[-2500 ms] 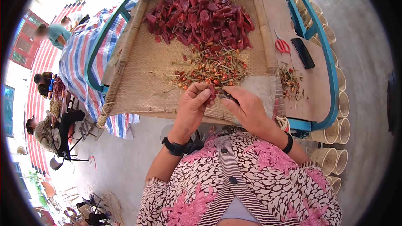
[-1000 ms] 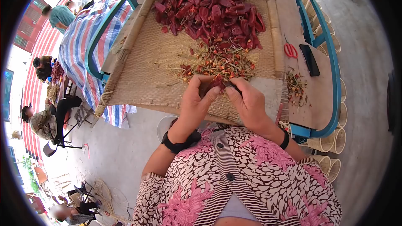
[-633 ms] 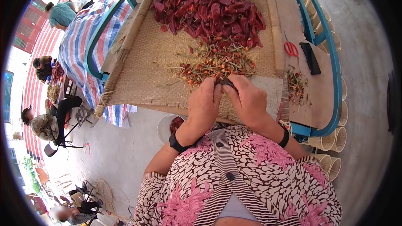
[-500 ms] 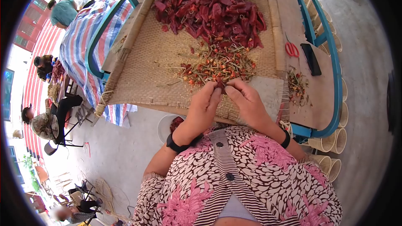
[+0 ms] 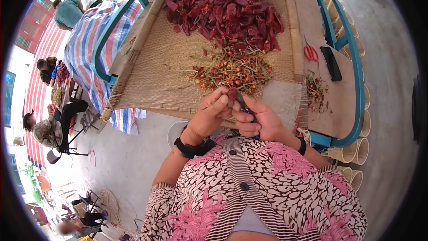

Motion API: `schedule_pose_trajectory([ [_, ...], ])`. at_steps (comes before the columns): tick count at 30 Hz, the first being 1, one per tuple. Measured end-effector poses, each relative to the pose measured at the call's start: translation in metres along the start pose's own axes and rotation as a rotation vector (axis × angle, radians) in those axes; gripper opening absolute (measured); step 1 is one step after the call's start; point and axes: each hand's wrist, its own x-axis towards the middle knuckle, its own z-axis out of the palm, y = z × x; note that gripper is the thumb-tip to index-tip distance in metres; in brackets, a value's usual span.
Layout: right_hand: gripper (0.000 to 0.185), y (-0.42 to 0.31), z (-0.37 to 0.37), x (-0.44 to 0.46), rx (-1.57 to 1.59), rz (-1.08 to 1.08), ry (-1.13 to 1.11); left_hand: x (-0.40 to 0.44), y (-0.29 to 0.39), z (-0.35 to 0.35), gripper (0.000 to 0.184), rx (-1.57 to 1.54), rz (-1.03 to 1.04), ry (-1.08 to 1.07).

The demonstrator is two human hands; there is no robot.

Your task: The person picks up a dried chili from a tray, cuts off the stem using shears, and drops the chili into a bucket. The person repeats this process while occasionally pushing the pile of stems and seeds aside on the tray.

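Observation:
My left hand (image 5: 215, 109) pinches a dried red pepper (image 5: 232, 93) between thumb and fingers, above the near edge of a woven tray (image 5: 151, 80). In my right hand (image 5: 263, 118) is a blue-handled metal tool (image 5: 254, 118), its dark metal end close to the pepper. Fingers cover much of the tool, so its exact kind is unclear. Beyond the hands lies a heap of cut stems with orange-red bits (image 5: 236, 73). A larger pile of dried red peppers (image 5: 223, 13) fills the tray's far side.
Right of the tray are red-handled scissors (image 5: 310, 53), a black phone (image 5: 331, 64) and scattered stems (image 5: 316, 90). A blue metal frame (image 5: 356, 107) borders the table. A pale bowl (image 5: 175, 134) sits below the tray's near edge. Several people sit or bend at the left.
Both hands have drawn slightly toward the body. The pepper is now held up in my left hand, and the blue-handled tool now shows in my right hand.

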Motion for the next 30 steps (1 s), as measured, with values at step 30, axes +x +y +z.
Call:
schedule_pose_trajectory([
  [30, 0.039, -0.029, -0.013, -0.012, 0.333, -0.014, 0.261, -0.022, 0.014, 0.007, 0.025, 0.688, 0.081, 0.15],
])
